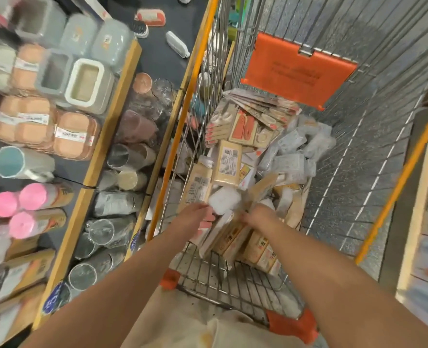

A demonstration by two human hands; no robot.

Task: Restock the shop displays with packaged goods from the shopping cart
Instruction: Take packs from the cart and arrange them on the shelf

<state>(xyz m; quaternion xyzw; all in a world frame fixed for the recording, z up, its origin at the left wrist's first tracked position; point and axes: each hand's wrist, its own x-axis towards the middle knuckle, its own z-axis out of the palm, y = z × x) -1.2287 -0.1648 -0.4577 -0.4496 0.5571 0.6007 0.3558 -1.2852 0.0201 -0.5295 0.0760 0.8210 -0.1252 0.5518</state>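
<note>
Left hand [195,213]: reaches into the shopping cart [235,282] from 7 o'clock, forearm straight, knuckles up; fingertips rest on a white clear-wrapped pack [224,200] and a pink-edged item just below it. Whether it grips or only touches I cannot tell, since the fingers are blurred.
Right hand [254,214]: comes in from 5 o'clock, just right of the left hand, wrist bent down into the tan packs [235,237]; smeared with motion, so whether it holds anything cannot be told.
Goods in cart: tan flat packs stand on edge at the near end, at 6 o'clock of the pile; two tan packs with printed labels [226,163] lie just beyond the hands at 12 o'clock; carded items [248,116] fan out farther on; grey-white wrapped packs [293,151] sit at 2 o'clock.
Shop display: shelf [112,116] at 9 o'clock of the cart, bearing peach lidded boxes [44,126], pink-capped bottles [19,204] and glass tumblers [100,229] on the lower tier.
Risk, pile: the upright tan packs lean on one another; pulling one from the middle would likely tip its neighbours flat or out of order.
Risk, grip: clear wrap looks slick; a light fingertip hold may let the white pack slide back into the pile.
Risk, shelf: glassware stands close beside the cart wall; a wide swing leftward with a pack could knock a tumbler.
Risk, wire: small packs may snag or slip through the cart's mesh if dragged along the floor of it.
</note>
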